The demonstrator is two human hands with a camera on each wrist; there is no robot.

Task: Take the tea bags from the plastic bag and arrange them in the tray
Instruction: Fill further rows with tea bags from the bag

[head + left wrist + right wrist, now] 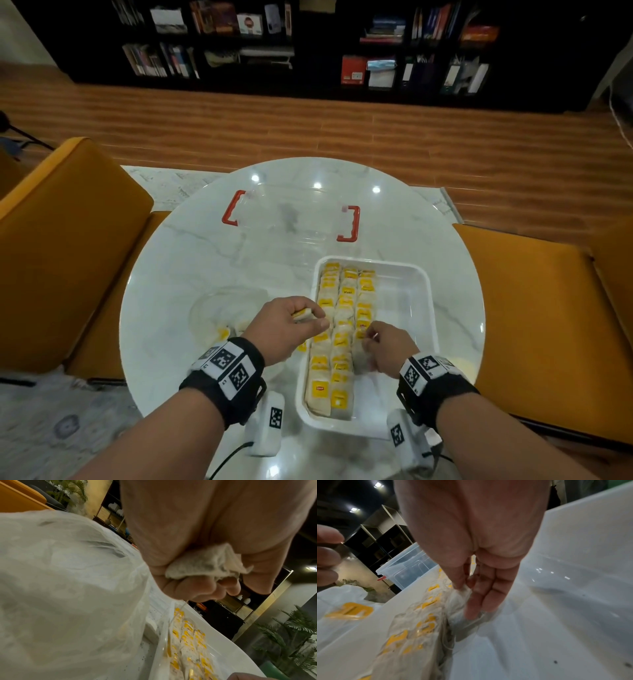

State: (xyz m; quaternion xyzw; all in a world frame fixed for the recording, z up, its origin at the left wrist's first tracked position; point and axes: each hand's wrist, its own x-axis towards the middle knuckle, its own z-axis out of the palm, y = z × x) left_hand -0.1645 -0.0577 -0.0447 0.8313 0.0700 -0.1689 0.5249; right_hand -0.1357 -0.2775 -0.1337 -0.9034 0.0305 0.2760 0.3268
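- A round white marble-patterned counter (pixel 191 260) fills the middle of the head view, with bright ceiling lights reflected near its far edge.
- A clear plastic storage box with red clip handles (pixel 291 219) stands in the upper centre of the counter; the right wrist view shows it too (pixel 409 566).
- Mustard-yellow upholstered seats sit at the left (pixel 68 219) and right (pixel 534 308) edges.
- A reddish-brown wooden plank floor (pixel 342 126) crosses the upper half.
- A dark bookshelf packed with books and folders (pixel 308 44) lines the top.
- A pale patterned rug (pixel 61 425) lies at lower left.
- Green potted palms (pixel 291 635) show at the lower right of the left wrist view.
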